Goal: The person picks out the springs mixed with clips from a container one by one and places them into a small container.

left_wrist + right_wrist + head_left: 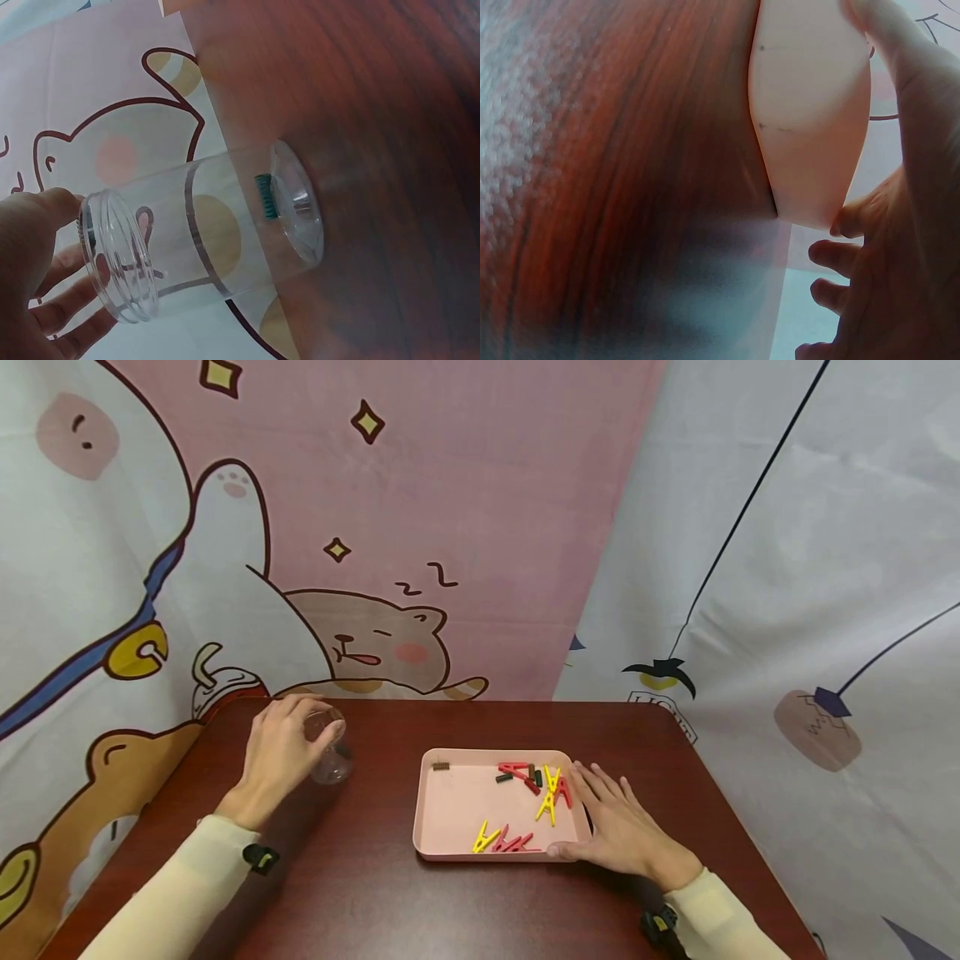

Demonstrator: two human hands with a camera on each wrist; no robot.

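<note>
A clear jar (217, 225) stands upright on the table, with a green spring (265, 196) inside at its base. My left hand (283, 745) is at the jar's mouth. Between its thumb and fingers, right at the rim, it pinches a small dark coil spring (88, 231), partly hidden. With spread fingers, my right hand (626, 831) rests on the pink tray (450, 814), thumb on the front rim and fingertips at the right side. In the tray lie yellow clothespins (551, 793), red clothespins (513, 842), a brown spring (441, 767) and dark green springs (504, 778).
The brown wooden table (360, 893) ends at a far edge against a cartoon-printed cloth (480, 485). A pale cloth (787, 568) hangs along the right side. The jar stands left of the tray, with bare tabletop between them.
</note>
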